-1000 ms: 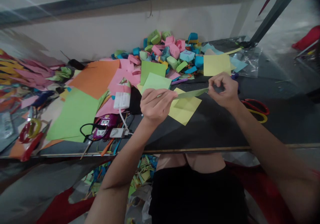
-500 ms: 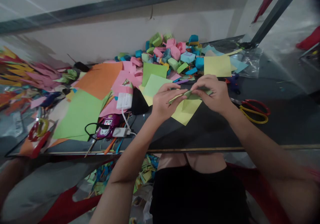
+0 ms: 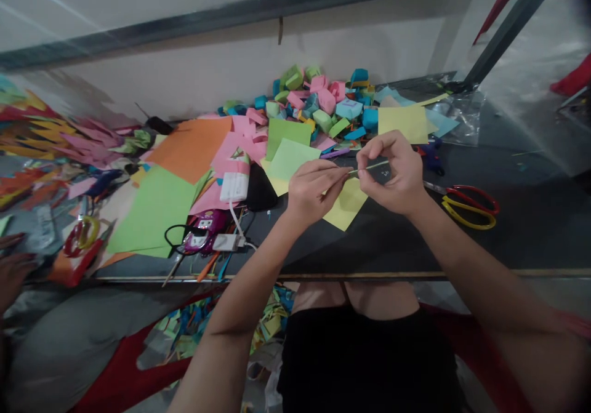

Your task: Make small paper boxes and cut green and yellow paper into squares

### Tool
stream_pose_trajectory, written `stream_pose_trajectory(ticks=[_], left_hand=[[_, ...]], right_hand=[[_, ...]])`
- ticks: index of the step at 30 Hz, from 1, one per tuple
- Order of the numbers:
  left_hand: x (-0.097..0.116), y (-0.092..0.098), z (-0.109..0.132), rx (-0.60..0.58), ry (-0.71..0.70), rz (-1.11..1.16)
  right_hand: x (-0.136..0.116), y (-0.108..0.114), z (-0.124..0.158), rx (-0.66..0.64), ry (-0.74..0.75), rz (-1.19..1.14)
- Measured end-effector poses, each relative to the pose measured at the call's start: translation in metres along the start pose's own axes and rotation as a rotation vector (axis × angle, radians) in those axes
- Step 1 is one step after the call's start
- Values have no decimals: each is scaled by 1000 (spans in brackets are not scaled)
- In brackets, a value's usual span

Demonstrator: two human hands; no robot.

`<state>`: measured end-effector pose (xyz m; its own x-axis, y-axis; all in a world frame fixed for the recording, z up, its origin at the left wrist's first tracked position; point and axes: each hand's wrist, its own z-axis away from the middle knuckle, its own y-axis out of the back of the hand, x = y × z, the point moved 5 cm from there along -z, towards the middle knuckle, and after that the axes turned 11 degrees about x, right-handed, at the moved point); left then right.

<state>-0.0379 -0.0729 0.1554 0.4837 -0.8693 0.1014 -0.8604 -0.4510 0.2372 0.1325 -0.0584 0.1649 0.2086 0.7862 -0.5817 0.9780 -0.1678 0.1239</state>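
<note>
In front of me, a thin folded piece of green paper (image 3: 376, 165) is held edge-on above the table. My left hand (image 3: 316, 192) is closed, its thumb and fingers pinching the paper's left end. The thumb and forefinger of my right hand (image 3: 394, 176) curl into a ring and close on its long edge. Under both hands lies a yellow paper square (image 3: 346, 207) on the dark table. Beside my left hand are a pale green sheet (image 3: 293, 159) and a darker green sheet (image 3: 290, 135).
Colourful folded paper pieces (image 3: 325, 102) are heaped at the back. Scissors (image 3: 471, 207) lie right, near another yellow sheet (image 3: 403, 124). Left are a white charger (image 3: 235, 185), a purple toy-like device (image 3: 207, 225), large green paper (image 3: 150, 216) and orange paper (image 3: 196, 148). A co-worker's hand (image 3: 13, 268) shows far left.
The green paper has turned from showing its face to edge-on. My left fingers have closed tighter together, and my right fingers have curled into a ring. A co-worker's hand has appeared at the left.
</note>
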Motion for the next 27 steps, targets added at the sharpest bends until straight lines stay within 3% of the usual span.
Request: stream_pose_trajectory(ticks=[15, 19, 23, 27], left_hand=[[15, -5, -1, 139, -76, -71], [16, -3, 6, 126, -66, -57], [2, 10, 5, 86, 93, -88], [-16, 19, -2, 134, 204, -179]], right_hand=[[-5, -4, 4, 62, 115, 37], [-7, 0, 8, 30, 170, 167], [26, 28, 9, 89, 158, 271], [56, 51, 13, 174, 63, 309]])
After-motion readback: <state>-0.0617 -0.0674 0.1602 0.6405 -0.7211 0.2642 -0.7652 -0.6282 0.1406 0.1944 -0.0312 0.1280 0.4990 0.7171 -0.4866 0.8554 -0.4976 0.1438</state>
